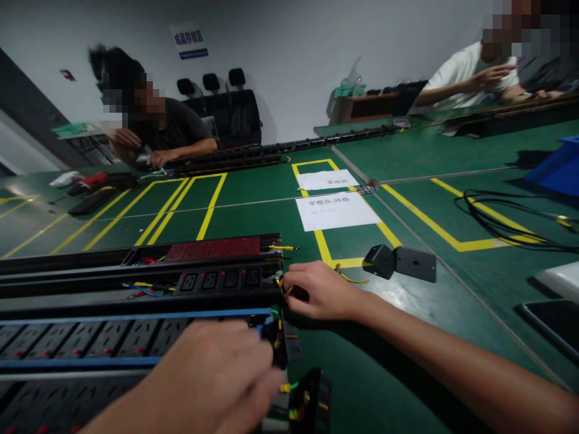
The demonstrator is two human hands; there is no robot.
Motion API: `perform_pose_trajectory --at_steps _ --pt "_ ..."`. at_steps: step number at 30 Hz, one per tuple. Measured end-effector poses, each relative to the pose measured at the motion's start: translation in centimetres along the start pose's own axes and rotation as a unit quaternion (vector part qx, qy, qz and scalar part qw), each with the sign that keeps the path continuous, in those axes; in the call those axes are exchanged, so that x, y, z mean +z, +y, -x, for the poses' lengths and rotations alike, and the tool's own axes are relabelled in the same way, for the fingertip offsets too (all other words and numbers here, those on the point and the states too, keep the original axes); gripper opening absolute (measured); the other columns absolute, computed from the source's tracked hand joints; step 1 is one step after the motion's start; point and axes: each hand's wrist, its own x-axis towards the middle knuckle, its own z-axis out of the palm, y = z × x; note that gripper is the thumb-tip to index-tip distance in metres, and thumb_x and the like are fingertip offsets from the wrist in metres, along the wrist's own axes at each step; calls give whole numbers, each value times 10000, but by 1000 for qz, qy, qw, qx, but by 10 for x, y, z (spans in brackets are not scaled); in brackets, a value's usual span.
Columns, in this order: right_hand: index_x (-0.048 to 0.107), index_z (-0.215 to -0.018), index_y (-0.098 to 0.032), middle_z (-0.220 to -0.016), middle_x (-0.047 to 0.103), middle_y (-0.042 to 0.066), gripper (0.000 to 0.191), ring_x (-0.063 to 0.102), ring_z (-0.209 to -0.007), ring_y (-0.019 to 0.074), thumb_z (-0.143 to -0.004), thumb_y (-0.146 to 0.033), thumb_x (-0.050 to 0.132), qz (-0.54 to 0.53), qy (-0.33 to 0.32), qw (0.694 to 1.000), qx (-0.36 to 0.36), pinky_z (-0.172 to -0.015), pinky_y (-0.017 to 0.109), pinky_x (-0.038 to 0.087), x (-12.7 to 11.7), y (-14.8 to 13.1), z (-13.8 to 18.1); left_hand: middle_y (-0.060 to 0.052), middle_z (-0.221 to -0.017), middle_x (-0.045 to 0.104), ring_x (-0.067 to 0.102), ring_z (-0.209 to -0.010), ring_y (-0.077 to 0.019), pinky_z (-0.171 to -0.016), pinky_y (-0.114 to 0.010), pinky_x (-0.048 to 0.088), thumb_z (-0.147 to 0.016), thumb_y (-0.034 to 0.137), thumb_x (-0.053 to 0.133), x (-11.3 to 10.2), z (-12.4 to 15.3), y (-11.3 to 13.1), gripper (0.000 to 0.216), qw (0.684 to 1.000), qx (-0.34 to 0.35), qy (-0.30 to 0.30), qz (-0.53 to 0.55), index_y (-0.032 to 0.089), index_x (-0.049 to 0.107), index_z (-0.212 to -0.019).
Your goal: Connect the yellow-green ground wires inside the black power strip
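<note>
My right hand (319, 290) is at the end of a black power strip with several sockets (219, 279). Its fingers are pinched round a thin yellow wire (284, 290) coming from that end. Blurred by motion, my left hand (212, 371) is curled over the end of a blue-edged power strip (104, 340); its fingertips and anything in them are hidden. Below it, another black strip (67, 395) lies nearest to me, with a black end piece (310, 401) and a yellow-green wire at its end. Behind my right hand's strip lies one with dark red sockets (212, 248).
Two black end caps (398, 263) lie beyond my right forearm. White paper signs (337, 211) and yellow tape mark the green table (253, 208). At right are a black cable (493, 217), a blue bin (554, 166) and a phone-like slab (552, 325). Two people work across the table.
</note>
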Motion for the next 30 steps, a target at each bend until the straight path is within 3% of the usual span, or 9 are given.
perform_pose_trajectory --at_steps 2,5,9,15,23,30 --pt "618 -795 -172 -743 560 3 76 447 -635 127 -843 -205 571 12 -1 1000 -8 -593 271 268 0 0 1 4 -679 608 504 -594 -150 -582 -310 305 -1032 368 425 -12 -26 -22 372 992 -13 34 -118 214 576 -729" --pt "613 -823 -174 -765 566 4 60 449 -650 128 -849 -204 569 16 -1 1000 -14 -597 272 256 0 0 2 4 -717 660 588 -650 -146 -600 -294 299 -1033 359 432 -19 -54 -52 368 981 4 25 -192 203 611 -752" --pt "607 -822 -177 -772 574 2 53 445 -654 126 -845 -191 561 18 2 1000 -12 -604 276 244 0 -1 2 -1 -680 653 593 -622 -141 -586 -297 282 -1026 339 438 -12 -62 -71 384 971 34 30 -233 190 621 -723" --pt "615 -810 -176 -768 599 10 87 440 -643 129 -852 -199 543 25 11 999 18 -595 287 213 0 -1 1 -4 -678 626 583 -636 -153 -605 -303 310 -1031 337 419 -1 -56 -78 386 968 61 54 -238 192 625 -738" --pt "630 -757 -170 -729 607 10 134 461 -639 130 -850 -200 539 -15 35 997 70 -610 276 260 -1 2 0 24 -604 557 502 -558 -106 -565 -289 284 -1009 288 475 -2 -55 -86 375 974 75 83 -197 183 592 -668" --pt "600 -735 -175 -718 581 13 118 420 -614 129 -825 -210 530 14 29 998 57 -596 290 226 1 -1 -1 -2 -672 614 537 -633 -136 -604 -293 321 -990 296 482 -2 -52 -84 328 969 59 98 -219 185 643 -728"
